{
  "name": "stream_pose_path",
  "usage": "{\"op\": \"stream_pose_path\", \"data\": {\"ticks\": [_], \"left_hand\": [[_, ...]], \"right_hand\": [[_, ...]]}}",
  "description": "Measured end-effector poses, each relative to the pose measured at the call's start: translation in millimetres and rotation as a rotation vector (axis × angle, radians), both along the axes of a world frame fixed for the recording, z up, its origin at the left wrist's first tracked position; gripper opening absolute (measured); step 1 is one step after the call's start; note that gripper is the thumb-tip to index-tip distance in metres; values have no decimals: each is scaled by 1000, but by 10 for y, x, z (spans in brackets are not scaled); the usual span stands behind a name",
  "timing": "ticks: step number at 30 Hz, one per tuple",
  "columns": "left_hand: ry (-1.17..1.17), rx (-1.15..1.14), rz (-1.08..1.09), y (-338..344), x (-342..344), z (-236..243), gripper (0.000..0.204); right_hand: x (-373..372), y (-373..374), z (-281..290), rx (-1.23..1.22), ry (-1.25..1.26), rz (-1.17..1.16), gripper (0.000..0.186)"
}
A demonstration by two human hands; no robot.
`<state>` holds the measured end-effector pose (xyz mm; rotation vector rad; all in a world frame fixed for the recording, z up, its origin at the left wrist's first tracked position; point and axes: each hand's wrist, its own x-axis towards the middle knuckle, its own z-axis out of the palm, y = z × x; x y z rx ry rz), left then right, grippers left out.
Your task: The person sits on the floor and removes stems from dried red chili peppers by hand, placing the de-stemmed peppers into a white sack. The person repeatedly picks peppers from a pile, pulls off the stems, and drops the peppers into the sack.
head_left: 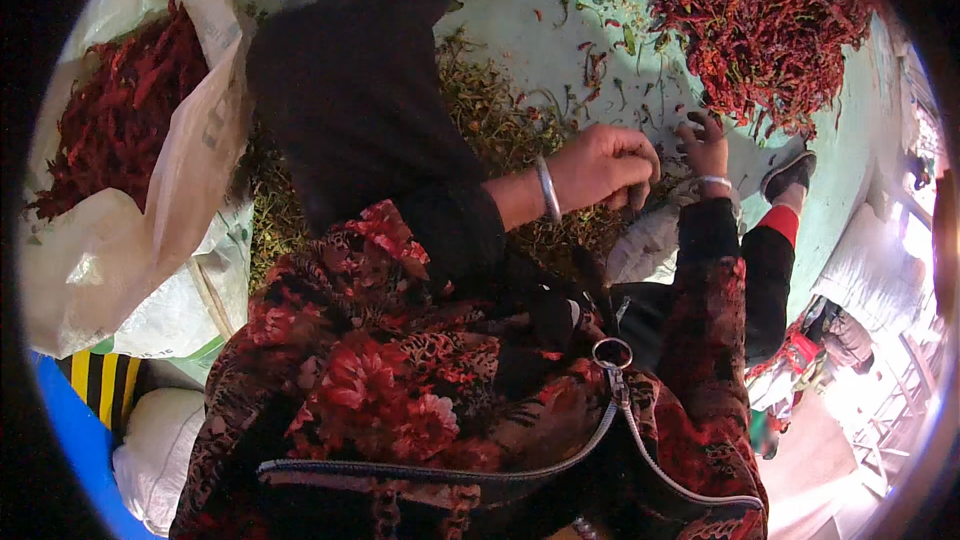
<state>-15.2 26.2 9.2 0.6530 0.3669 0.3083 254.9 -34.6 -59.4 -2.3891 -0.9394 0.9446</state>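
My left hand [600,170], with a silver bangle at the wrist, is closed with its fingers curled over the stem heap. Whatever its fingertips may hold is too dark to make out. Close by on its right, my right hand [705,148] has bent fingers slightly apart, and nothing shows between them. Beyond the right hand lies a large heap of dried red chilies [765,35]. Greenish-brown chili stems [490,105] are piled below and beside my left hand. Loose stems and a few chilies [595,70] are scattered on the pale green floor between.
A white woven sack [190,155], its mouth rolled back, stands at the left with dried red chilies [130,110] inside. My dark-trousered leg [365,80] stretches between it and the stems. A shoe [788,175] rests at the right. A stuffed white sack [160,455] sits lower left.
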Motion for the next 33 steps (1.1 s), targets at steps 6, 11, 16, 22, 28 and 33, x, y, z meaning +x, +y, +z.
{"op": "stream_pose_path", "data": {"ticks": [6,11,16,22,28,33], "left_hand": [[250,-107,94,2,188,-248,11],[351,-210,200,-54,248,-416,17],[398,-434,224,-94,242,-361,25],[260,-455,144,-101,215,-494,18],[290,-430,191,-92,336,-567,21],[375,-512,238,-88,275,-442,33]], "right_hand": [[145,-61,-371,96,-553,271,24],[-141,-20,176,269,19,22,15],[-846,-57,679,190,375,165,18],[120,211,-27,107,-456,217,25],[300,206,-287,206,-416,395,24],[-582,196,702,127,490,167,19]]}}
